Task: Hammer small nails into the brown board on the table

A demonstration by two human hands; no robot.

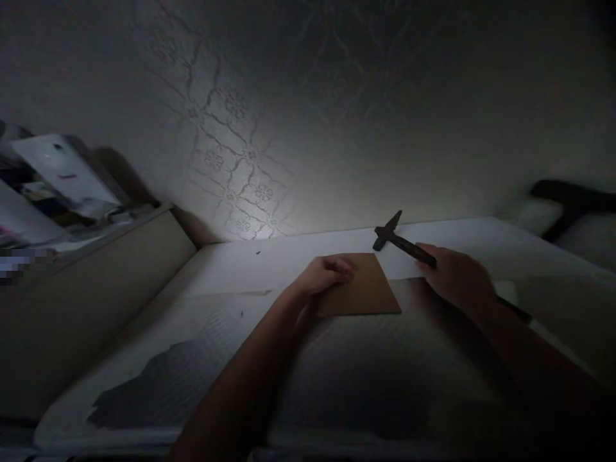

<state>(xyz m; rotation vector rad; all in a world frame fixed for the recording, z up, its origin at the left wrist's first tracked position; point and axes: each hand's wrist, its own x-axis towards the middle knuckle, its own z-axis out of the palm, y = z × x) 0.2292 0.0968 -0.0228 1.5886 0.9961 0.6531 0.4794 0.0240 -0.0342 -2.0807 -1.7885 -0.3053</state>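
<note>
My right hand (pixel 455 276) is wrapped round the handle of a hammer (pixel 407 246), raised a little above the table to the right of a flat brown board (pixel 373 289). The hammer's dark head points away from me, up and left. On the board's left part rests my left hand (pixel 330 276), its thumb and fingers brought together in a pinch. Whatever may be between those fingertips is too small and dim to make out. The board looks thin and square and lies on the pale tabletop (pixel 235 266).
A patterned wall (pixel 298 128) rises behind the table. At the left stands a cabinet (pixel 129 276) with a white box (pixel 72 170) and other items on top. A dark grey patch (pixel 163 385) covers the front left of the table. A dark object (pixel 572 196) juts in at right.
</note>
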